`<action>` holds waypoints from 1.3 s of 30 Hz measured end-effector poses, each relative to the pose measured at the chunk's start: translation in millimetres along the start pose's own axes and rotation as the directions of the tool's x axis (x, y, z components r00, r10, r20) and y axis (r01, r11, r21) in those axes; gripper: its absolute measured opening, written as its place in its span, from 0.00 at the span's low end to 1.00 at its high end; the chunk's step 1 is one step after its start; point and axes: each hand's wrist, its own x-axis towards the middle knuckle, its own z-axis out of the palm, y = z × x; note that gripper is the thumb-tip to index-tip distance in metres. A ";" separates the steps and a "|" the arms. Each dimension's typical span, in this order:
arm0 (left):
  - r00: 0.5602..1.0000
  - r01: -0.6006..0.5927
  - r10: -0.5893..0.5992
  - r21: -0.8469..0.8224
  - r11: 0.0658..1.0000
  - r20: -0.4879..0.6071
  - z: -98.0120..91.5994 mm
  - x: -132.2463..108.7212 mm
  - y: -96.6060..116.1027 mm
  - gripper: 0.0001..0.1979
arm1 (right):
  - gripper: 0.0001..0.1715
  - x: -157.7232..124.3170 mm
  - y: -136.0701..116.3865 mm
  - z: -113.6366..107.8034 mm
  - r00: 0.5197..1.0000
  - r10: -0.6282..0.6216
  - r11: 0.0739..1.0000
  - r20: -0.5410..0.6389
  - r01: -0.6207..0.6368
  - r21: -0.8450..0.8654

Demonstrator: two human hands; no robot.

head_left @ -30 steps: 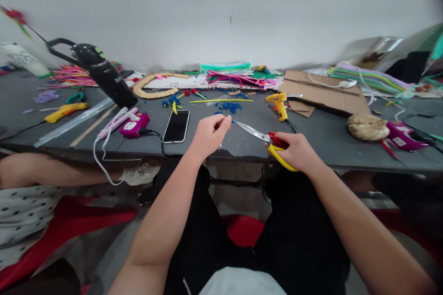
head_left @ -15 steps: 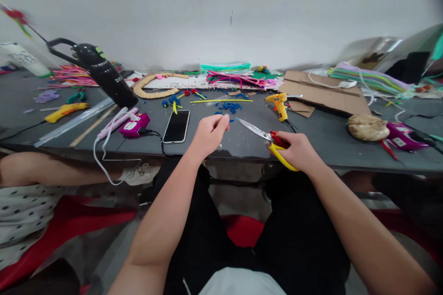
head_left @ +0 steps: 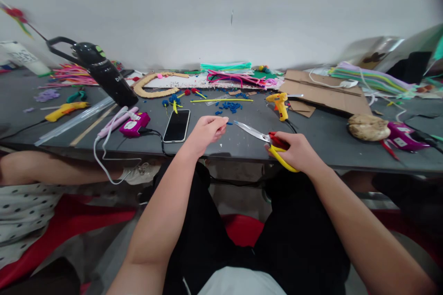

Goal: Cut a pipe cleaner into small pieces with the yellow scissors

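Note:
My left hand (head_left: 208, 131) is closed in a pinch over the table. From its fingertips a short blue piece of fuzzy pipe cleaner (head_left: 230, 123) sticks out to the right. My right hand (head_left: 300, 150) is wrapped round the red and yellow handles of a pair of scissors (head_left: 254, 132). The blades point left, their tips just right of the blue piece, and look nearly closed. Behind the hands lies a heap of small blue cut pieces (head_left: 232, 107), with a yellow pipe cleaner (head_left: 221, 100) behind it.
A phone (head_left: 176, 126) lies left of my left hand, near a black bottle (head_left: 107, 76). Beyond the scissors stands a yellow glue gun (head_left: 279, 105), with cardboard (head_left: 325, 91) behind. Bundled pipe cleaners (head_left: 238, 78) lie at the back. Another person's leg (head_left: 62, 169) shows at left.
My left hand has turned slightly and its pinching fingers point more to the right. The scissors have shifted a little left and down, with their tips nearer the blue piece.

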 end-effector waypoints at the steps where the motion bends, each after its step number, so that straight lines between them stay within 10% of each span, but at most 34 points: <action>1: 1.000 0.009 -0.009 -0.004 1.000 0.006 0.0 0.1 0.1 0.23 | 0.14 0.1 0.2 0.0 1.000 -0.001 1.000 0.004 0.001 -0.002; 39: 0.998 -0.035 0.035 -0.005 0.999 0.052 2.4 -1.0 -2.3 0.22 | 0.14 1.1 3.0 2.1 0.999 -0.016 0.999 0.046 0.017 -0.031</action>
